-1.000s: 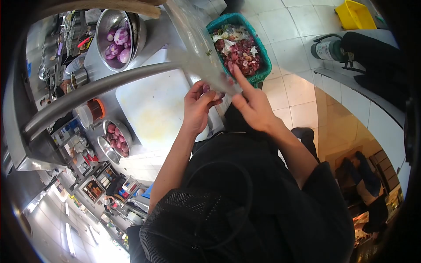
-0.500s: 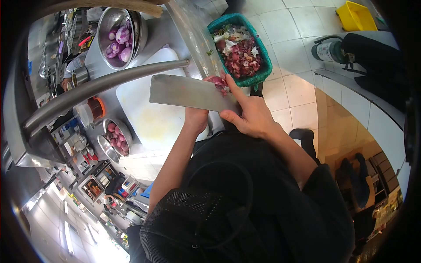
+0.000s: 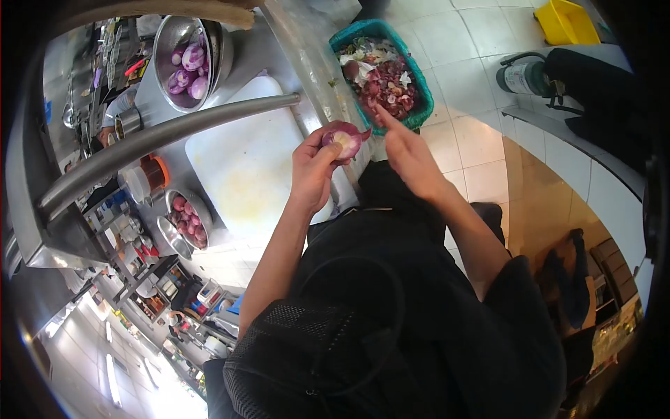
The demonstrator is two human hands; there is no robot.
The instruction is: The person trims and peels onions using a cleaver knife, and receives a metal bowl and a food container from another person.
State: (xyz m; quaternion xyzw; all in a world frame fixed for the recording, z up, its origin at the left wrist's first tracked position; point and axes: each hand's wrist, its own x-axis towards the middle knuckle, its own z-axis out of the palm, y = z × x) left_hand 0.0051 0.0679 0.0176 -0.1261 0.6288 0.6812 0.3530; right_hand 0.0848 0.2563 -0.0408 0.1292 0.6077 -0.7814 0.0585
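Note:
My left hand [image 3: 312, 171] is closed around a red onion [image 3: 343, 144], with the thumb against its pale cut face. A loose flap of skin sticks out from the onion towards the right. Beside it, over the near edge of the bin, is my right hand [image 3: 413, 162], its index finger stretched forward and the other fingers curled under. What those curled fingers hold, if anything, is hidden; the cleaver blade does not show. Below the right hand stands a bin [image 3: 425, 89] lined with a green bag, full of onion skins and scraps.
A white cutting board [image 3: 244, 183] lies on the steel counter left of my hands. Peeled purple onions fill a metal bowl [image 3: 162, 61]; unpeeled ones sit in a smaller bowl [image 3: 204, 209]. A steel bar [image 3: 167, 136] crosses above the board. A yellow bucket [image 3: 567, 24] stands far right.
The broad cleaver blade that lay across my hands is out of sight. My right hand has moved away from the onion, right and over the bin. The onion in my left hand now shows fully.

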